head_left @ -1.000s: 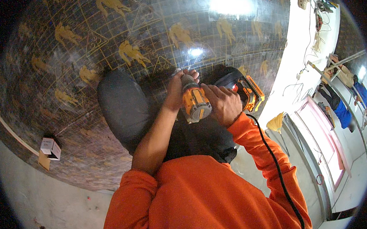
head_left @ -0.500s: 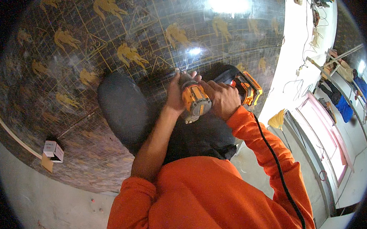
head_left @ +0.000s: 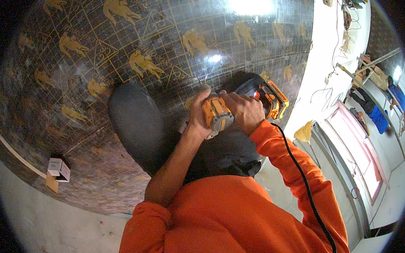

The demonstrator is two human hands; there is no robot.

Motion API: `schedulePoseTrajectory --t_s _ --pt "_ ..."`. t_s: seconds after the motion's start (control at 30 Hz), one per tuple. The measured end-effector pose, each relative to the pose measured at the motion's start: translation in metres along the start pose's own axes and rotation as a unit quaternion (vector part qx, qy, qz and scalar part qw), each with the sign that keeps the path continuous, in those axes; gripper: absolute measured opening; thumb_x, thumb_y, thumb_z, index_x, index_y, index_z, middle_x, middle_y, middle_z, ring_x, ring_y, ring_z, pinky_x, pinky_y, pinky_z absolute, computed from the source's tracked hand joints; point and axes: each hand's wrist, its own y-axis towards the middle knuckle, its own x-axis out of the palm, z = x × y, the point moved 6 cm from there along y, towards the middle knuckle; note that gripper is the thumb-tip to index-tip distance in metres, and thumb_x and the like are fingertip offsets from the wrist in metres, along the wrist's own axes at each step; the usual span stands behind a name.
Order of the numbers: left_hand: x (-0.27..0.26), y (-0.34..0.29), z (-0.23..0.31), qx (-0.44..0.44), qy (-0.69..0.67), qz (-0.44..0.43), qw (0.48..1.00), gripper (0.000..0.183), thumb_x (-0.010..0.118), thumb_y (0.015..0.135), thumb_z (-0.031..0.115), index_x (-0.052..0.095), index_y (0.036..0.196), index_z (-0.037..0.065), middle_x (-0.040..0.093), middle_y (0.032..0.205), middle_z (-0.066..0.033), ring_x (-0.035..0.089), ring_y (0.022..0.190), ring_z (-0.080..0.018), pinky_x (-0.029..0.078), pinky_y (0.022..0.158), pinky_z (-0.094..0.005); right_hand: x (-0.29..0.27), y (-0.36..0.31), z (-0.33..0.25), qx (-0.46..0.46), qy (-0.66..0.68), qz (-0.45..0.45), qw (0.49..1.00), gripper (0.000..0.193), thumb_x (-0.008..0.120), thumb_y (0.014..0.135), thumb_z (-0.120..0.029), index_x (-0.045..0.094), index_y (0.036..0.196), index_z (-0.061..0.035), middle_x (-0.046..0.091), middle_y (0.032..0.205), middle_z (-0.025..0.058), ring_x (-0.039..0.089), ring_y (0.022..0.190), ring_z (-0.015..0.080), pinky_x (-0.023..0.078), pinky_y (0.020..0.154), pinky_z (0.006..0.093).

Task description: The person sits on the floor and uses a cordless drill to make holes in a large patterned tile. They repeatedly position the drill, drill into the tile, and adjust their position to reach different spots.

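An orange and black cordless drill (head_left: 220, 112) lies sideways between my hands, its nose directed away from me at the dark panel (head_left: 162, 38) printed with gold figures and grid lines. My right hand (head_left: 245, 112) is closed round its handle, and the battery end sticks out to the right of it. Against the drill's left side, my left hand (head_left: 197, 120) is wrapped with the thumb toward the front. A thin bit or screw (head_left: 200, 79) shows at the panel ahead of the nose; which of the two it is, I cannot tell.
My knees, in black trousers (head_left: 136, 120), rest on the panel. A small open box (head_left: 59, 169) stands at the left edge. A black cable (head_left: 299, 167) runs down my right sleeve. At far right are a metal frame (head_left: 367, 69), people in blue (head_left: 379, 118), and a yellow broom (head_left: 305, 132).
My left hand has drawn back from the front tip onto the drill's side. The nose has pulled slightly nearer to me, and the right hand keeps its grip.
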Motion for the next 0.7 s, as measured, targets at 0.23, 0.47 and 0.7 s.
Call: schedulePoseTrajectory --t_s 0.23,0.47,0.7 --pt "0.0026 0.0063 0.0062 -0.016 0.012 -0.004 1.0 0.047 0.063 0.082 0.041 0.065 0.109 0.003 0.069 0.103 -0.0113 0.067 0.092 -0.0264 0.054 0.085 -0.0398 0.0037 0.0005 0.0066 0.01 0.028 -0.008 1.0 0.047 0.061 0.083 -0.022 0.057 0.129 -0.0128 0.07 0.101 0.0098 0.07 0.081 0.0323 0.057 0.064 0.0448" --pt "0.0096 0.0003 0.0053 -0.02 0.009 -0.096 0.995 0.053 0.052 0.09 0.043 0.058 0.121 0.0 0.065 0.11 -0.0112 0.066 0.097 -0.0248 0.053 0.089 -0.0369 0.0049 -0.0005 0.0026 0.007 0.013 -0.028 1.0 0.049 0.061 0.083 -0.022 0.055 0.13 -0.0111 0.068 0.11 0.0111 0.07 0.085 0.0321 0.057 0.066 0.0452" --pt "0.0013 0.0047 0.0057 0.003 0.029 -0.08 0.996 0.056 0.053 0.089 0.045 0.058 0.123 0.0 0.065 0.112 -0.0115 0.066 0.097 -0.0254 0.053 0.089 -0.038 0.0074 -0.0009 0.0004 0.001 0.003 -0.031 0.999 0.044 0.057 0.085 -0.018 0.053 0.129 -0.01 0.068 0.104 0.0109 0.07 0.079 0.0323 0.056 0.062 0.0453"
